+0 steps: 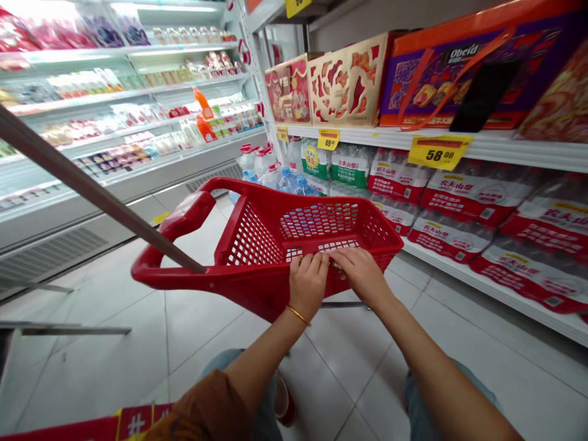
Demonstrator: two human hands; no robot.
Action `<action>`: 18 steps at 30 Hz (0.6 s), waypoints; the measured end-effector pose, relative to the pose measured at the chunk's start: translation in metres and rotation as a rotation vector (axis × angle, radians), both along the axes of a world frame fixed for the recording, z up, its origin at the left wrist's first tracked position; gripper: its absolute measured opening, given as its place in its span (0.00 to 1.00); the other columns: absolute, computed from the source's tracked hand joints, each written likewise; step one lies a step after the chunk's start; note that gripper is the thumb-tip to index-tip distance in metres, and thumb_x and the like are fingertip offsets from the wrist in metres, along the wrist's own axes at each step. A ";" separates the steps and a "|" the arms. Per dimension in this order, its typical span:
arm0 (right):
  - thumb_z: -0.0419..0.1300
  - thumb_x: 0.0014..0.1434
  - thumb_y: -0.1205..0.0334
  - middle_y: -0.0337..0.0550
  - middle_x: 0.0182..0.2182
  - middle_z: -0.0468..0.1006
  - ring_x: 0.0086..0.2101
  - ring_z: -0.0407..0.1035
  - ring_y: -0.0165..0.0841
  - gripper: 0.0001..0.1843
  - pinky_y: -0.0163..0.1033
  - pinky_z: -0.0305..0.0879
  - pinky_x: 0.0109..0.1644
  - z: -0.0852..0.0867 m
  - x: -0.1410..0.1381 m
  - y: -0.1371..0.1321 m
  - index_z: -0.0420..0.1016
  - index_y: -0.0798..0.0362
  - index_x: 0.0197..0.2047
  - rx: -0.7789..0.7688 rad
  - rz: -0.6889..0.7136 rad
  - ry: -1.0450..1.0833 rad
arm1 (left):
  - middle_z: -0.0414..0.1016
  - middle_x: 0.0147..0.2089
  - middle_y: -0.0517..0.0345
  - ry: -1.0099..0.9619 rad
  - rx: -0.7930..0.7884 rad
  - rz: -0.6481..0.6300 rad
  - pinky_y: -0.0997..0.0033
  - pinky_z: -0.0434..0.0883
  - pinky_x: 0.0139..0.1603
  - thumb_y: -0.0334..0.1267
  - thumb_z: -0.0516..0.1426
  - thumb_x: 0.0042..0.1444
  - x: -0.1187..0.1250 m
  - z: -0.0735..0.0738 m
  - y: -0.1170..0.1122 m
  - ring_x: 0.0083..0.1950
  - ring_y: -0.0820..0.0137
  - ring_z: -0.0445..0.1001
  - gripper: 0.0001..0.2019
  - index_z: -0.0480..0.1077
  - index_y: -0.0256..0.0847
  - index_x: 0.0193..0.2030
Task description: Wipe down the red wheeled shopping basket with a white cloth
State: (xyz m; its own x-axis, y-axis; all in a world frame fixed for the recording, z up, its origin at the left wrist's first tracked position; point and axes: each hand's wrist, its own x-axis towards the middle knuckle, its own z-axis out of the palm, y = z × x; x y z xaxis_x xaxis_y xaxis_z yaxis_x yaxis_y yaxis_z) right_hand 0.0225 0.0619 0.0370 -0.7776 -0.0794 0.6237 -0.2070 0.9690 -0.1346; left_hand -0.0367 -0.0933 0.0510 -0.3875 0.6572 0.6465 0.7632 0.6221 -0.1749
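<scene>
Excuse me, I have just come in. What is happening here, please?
A person's left-hand grip and right-hand grip are side by side on the near rim of a red shopping cart. The cart stands on a tiled floor, near a shelf with boxes above packs of bottled water.

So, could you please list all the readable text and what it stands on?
"Obeid": purple-and-orange box
"58 00": largest yellow price tag
"49": smaller yellow price tag; small digits unclear
"9.9": round yellow label
"农夫山泉": red-labelled bottle packs
Too small, blurred or cropped: refrigerated goods, top price tag, remaining print.
</scene>
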 end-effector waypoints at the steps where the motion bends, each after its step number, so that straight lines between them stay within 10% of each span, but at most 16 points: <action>1: 0.53 0.64 0.67 0.50 0.47 0.77 0.45 0.68 0.39 0.15 0.44 0.64 0.50 0.000 -0.001 -0.003 0.71 0.55 0.53 -0.010 0.007 0.003 | 0.78 0.43 0.54 -0.002 0.000 0.004 0.60 0.61 0.50 0.33 0.51 0.64 0.000 0.000 0.001 0.43 0.66 0.72 0.10 0.70 0.39 0.49; 18: 0.55 0.61 0.69 0.50 0.45 0.77 0.44 0.69 0.41 0.16 0.45 0.64 0.46 0.001 -0.001 0.008 0.72 0.54 0.51 -0.012 0.012 -0.039 | 0.78 0.41 0.53 -0.023 -0.058 0.059 0.59 0.61 0.52 0.40 0.51 0.65 -0.006 0.034 -0.048 0.44 0.64 0.72 0.12 0.71 0.40 0.49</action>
State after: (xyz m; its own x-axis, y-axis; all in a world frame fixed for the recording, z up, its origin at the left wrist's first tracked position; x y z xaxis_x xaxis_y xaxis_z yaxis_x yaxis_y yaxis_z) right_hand 0.0217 0.0697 0.0377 -0.8005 -0.0821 0.5937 -0.2134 0.9647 -0.1543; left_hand -0.0432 -0.1412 0.0851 -0.4406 0.6689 0.5986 0.7300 0.6552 -0.1948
